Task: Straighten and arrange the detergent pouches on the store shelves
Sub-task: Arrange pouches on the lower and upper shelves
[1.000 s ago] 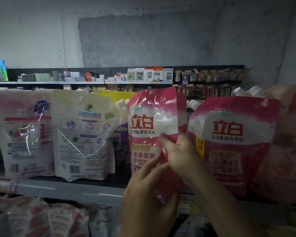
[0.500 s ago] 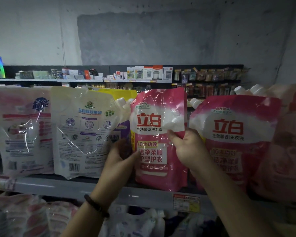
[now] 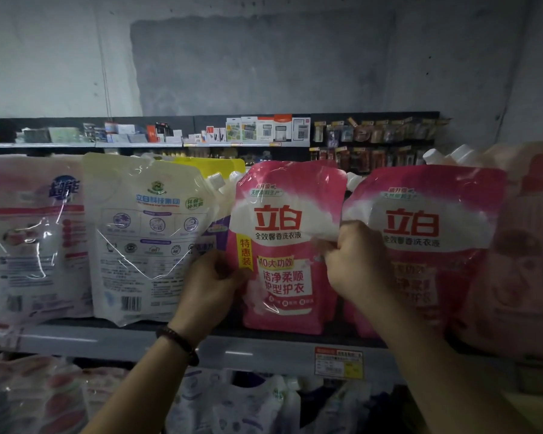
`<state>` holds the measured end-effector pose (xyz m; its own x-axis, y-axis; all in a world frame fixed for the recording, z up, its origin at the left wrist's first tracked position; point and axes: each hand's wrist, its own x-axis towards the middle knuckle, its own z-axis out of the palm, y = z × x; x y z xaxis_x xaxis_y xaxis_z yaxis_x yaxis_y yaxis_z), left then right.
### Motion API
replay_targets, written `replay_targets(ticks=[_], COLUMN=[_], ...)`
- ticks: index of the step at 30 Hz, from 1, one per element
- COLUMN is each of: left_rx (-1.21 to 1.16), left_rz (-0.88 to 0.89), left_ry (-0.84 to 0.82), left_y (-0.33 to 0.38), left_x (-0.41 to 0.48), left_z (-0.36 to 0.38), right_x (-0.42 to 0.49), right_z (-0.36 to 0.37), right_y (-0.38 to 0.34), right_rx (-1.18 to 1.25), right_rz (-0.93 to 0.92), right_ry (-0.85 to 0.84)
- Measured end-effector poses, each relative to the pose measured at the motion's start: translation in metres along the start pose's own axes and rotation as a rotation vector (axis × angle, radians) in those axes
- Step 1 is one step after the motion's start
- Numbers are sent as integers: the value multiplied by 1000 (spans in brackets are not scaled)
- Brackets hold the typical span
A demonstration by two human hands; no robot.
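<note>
Two hands are closed on one pink pouch (image 3: pixel 282 245). The left hand (image 3: pixel 212 283) is curled round its left edge, low beside the yellow strip. The right hand (image 3: pixel 353 261) pinches its right edge at mid-height. The pouch is stood upright on the shelf (image 3: pixel 107 339), near the front edge, label outward, its base just left of the price tag (image 3: pixel 339 361). A white pouch (image 3: pixel 148 239), shown barcode side out and leaning, is on its left. A second pink pouch (image 3: pixel 430 245) is close on its right; whether the right hand touches it cannot be told.

Squaring of the held pouch is judged to be the step in hand. It is best done with both side seams held evenly, so that the face is brought parallel to the shelf's front edge. The base should be pressed flat before anything is let go. A slump is to be expected from soft, liquid-filled film if only one side is freed, so both grips should be eased off together. The top should be left level with the second pink pouch.
</note>
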<state>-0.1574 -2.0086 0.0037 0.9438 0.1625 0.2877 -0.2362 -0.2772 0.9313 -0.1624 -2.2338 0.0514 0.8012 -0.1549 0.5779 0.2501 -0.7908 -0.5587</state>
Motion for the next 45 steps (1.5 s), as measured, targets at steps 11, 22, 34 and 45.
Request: replay_targets(ticks=[11, 22, 34, 45], left_rx=[90, 161, 86, 111], left_rz=[17, 118, 146, 134], left_ry=[-92, -250, -272, -257], left_y=[-3, -26, -20, -23], left_x=[-5, -4, -13, -12], left_z=[-10, 0, 6, -2], right_x=[-7, -32, -39, -67], right_z=[-30, -35, -34, -36], right_y=[-3, 9, 18, 38], right_rx=[-78, -29, -17, 155], right_rz=[-142, -133, -142, -35], right_ry=[137, 103, 218, 207])
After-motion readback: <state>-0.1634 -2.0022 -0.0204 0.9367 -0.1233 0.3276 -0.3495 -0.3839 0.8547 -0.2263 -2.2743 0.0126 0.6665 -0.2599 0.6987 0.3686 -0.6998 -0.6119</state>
